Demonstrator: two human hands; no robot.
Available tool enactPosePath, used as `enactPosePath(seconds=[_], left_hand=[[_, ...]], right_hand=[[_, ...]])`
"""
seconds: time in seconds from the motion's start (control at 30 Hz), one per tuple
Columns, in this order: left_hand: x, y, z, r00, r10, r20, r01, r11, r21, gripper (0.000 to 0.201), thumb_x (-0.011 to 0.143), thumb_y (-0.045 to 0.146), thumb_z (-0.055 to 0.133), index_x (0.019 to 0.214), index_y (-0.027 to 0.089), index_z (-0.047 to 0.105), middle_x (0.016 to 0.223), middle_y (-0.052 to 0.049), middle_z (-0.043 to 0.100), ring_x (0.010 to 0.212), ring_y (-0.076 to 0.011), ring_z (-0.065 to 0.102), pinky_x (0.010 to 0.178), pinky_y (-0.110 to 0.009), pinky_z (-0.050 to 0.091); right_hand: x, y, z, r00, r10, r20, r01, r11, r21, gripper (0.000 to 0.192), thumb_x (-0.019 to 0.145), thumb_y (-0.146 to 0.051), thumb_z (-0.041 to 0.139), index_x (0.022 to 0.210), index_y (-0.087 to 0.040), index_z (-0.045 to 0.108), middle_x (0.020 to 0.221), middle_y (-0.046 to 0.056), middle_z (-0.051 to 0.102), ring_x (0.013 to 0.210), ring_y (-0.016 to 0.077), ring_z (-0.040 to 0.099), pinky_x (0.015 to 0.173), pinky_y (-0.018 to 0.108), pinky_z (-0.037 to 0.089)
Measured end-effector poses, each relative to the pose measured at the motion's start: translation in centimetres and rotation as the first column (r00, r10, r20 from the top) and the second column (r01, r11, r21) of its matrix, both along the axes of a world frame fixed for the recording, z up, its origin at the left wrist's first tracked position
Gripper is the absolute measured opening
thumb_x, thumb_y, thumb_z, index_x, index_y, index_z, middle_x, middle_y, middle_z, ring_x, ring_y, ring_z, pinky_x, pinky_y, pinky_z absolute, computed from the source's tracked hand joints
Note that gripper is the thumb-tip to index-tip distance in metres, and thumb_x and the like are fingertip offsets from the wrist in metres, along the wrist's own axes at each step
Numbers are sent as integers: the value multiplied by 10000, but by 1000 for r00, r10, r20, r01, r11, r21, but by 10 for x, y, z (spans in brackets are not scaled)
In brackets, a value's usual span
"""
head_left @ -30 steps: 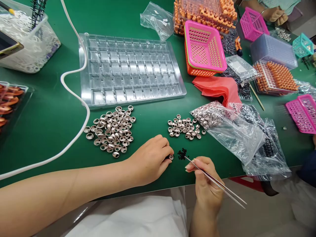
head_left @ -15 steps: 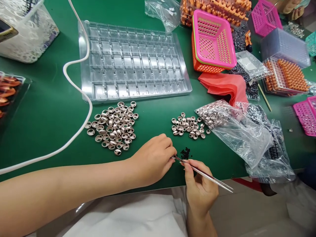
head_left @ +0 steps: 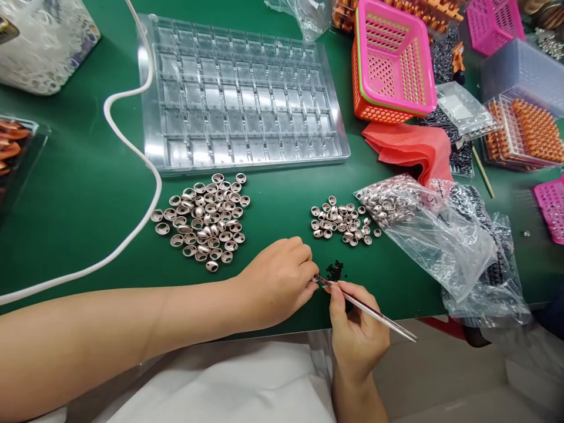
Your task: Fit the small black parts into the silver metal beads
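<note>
thin metal tweezers [head_left: 370, 310], tilted, tips beside small black bits [head_left: 335, 271]

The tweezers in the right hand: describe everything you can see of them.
The tweezers are thin, straight and silvery, metal by the look, tapering to a fine point. The right hand pinches them near the front between thumb and fingers; the rear end juts out past the hand to the lower right. They lie at a shallow slant over the green table, tip aimed up-left at the left hand fingertips, just beside a small heap of black bits. Whether the tip grips anything is too small to tell.
</note>
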State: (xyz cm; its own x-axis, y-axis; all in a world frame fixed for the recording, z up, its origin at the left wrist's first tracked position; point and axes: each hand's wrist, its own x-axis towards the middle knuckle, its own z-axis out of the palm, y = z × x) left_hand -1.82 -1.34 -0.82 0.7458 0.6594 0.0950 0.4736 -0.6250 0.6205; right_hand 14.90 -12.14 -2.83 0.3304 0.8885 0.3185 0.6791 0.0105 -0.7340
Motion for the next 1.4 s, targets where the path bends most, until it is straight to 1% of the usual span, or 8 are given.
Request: enactPosePath(seconds=[0.13,0.27,0.43,0.7,0.97,1.23,1.3,1.4], left_hand=[[0,0,0,1000,0,16,0,1000,7,133,915,182,636,861,124,743,795,-74,637,747,-219,531,664,-362,463],[0,0,-1,999,1,34,-2,1000,31,122,909,178,646,870,124,748,791,-68,639,743,-219,533,653,-361,460],[1,-1,-4,998,10,56,-13,999,49,113,904,176,662,861,124,753,780,-63,641,730,-217,538,630,-356,443],[1,0,-5,997,9,71,-14,998,66,111,901,179,672,845,128,753,773,-60,644,726,-212,533,634,-349,432],[1,0,-6,998,2,55,-5,998,60,117,906,184,665,869,129,762,777,-61,648,730,-215,540,638,-355,445],[1,0,-4,1000,-3,12,2,1000,31,125,911,185,663,910,129,775,784,-66,656,746,-221,553,673,-360,466],[0,0,-4,1000,3,8,-4,1000,25,121,906,186,669,908,129,776,783,-65,653,748,-222,554,671,-362,467],[1,0,-4,1000,7,8,-7,1000,13,115,901,188,677,908,133,777,787,-63,654,753,-219,557,681,-361,470]], right_hand=[[1,0,-1,1000,15,-2,-15,1000,-8,149,882,-174,733,1017,-234,712,878,24,767,756,166,747,694,277,628],[1,0,-1,1000,10,8,-10,1000,-3,135,884,-182,730,1011,-223,707,863,27,763,734,167,742,673,283,631],[-1,5,3,999,38,12,-38,999,1,142,890,-141,705,1000,-228,684,847,4,744,706,141,726,659,256,616],[-1,15,12,990,56,126,-51,998,-42,88,910,-153,681,967,-216,655,802,-15,710,655,109,690,626,213,570],[-2,18,14,992,51,118,-45,998,-54,78,928,-151,659,970,-214,639,815,-20,699,645,91,679,612,190,549],[-4,24,18,976,94,197,-92,996,-20,75,930,-143,645,968,-206,630,814,-11,697,656,94,664,609,192,543],[-3,24,16,980,99,174,-99,995,-12,82,925,-138,650,963,-209,633,795,-15,691,647,97,661,598,198,542],[-1,19,9,993,96,74,-97,995,18,118,908,-118,662,971,-215,641,784,-17,685,654,108,663,599,221,555]])
